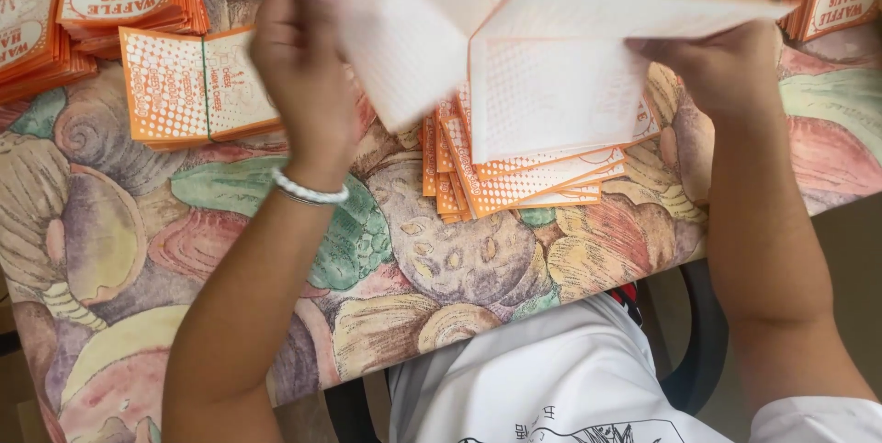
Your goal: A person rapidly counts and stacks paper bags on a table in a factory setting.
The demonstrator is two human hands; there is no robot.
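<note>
Both of your hands, the left hand (303, 75) and the right hand (726, 71), pinched a white-and-orange paper sheet (551, 85) above the fanned orange stack (514, 176) on the patterned tablecloth (230, 241).

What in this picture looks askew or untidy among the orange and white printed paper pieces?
The pile of orange-and-white flat paper pieces under the raised white sheet is fanned out, edges splayed, unlike the squarer stack at the left. Both hands, left hand and right hand, grip the sheet.
</note>
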